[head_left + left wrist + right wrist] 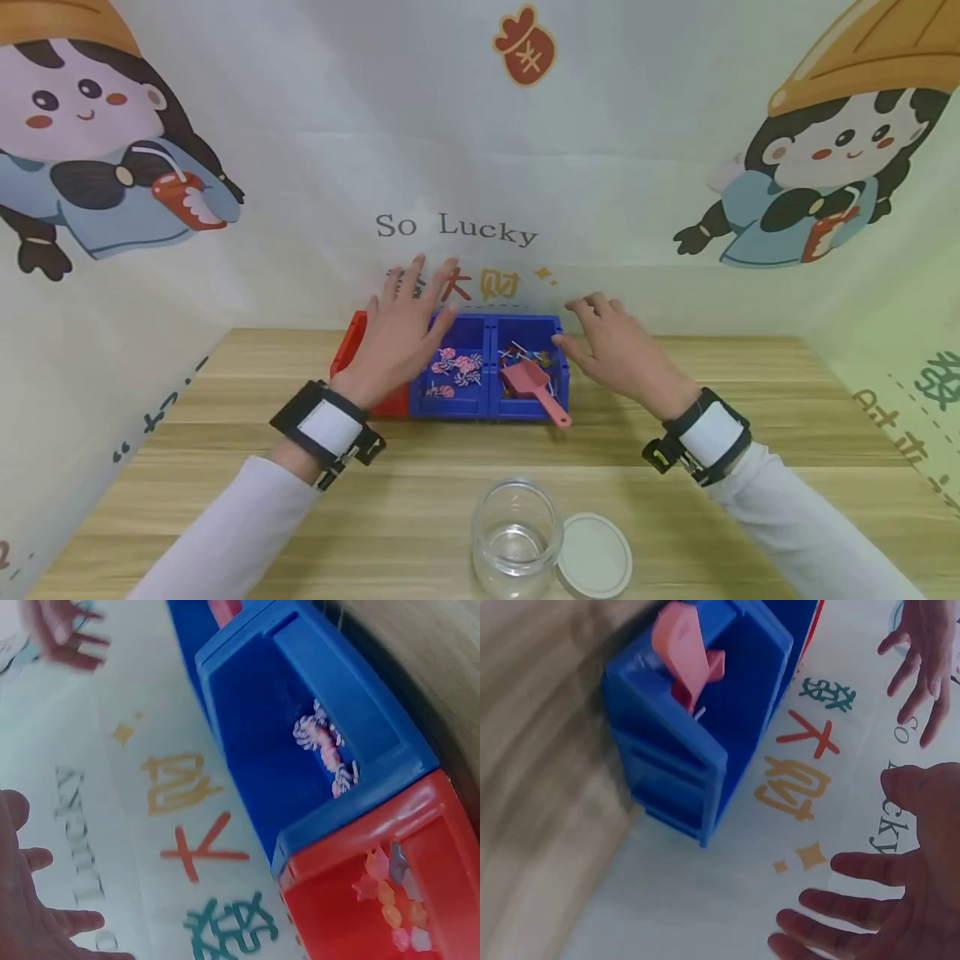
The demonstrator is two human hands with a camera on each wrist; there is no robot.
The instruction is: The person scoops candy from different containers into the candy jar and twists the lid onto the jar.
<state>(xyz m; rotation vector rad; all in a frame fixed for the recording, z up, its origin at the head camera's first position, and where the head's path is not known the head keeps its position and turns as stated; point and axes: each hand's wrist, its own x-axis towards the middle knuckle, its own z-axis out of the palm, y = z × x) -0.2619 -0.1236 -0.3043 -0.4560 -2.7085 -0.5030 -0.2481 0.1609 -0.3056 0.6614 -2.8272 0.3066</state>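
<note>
My left hand (397, 337) hovers above the red bin (347, 346), fingers spread and holding nothing. Small coloured gummy-like pieces (388, 897) lie in that bin in the left wrist view. Adjoining it is a blue bin (453, 407) with pink-and-white swirl lollipops (467, 364). The second blue bin (516, 410) has small wrapped pieces with white sticks, and a pink scoop (528, 379) rests on them, its handle over the front edge. Just right of this bin is my right hand (618, 354), empty, its fingers loosely extended.
A clear glass jar (517, 546) stands uncapped near the front of the wooden table (420, 475). Beside it on the right lies a pale round lid (595, 557). A printed cloth backdrop (637, 208) rises behind the bins and along both sides.
</note>
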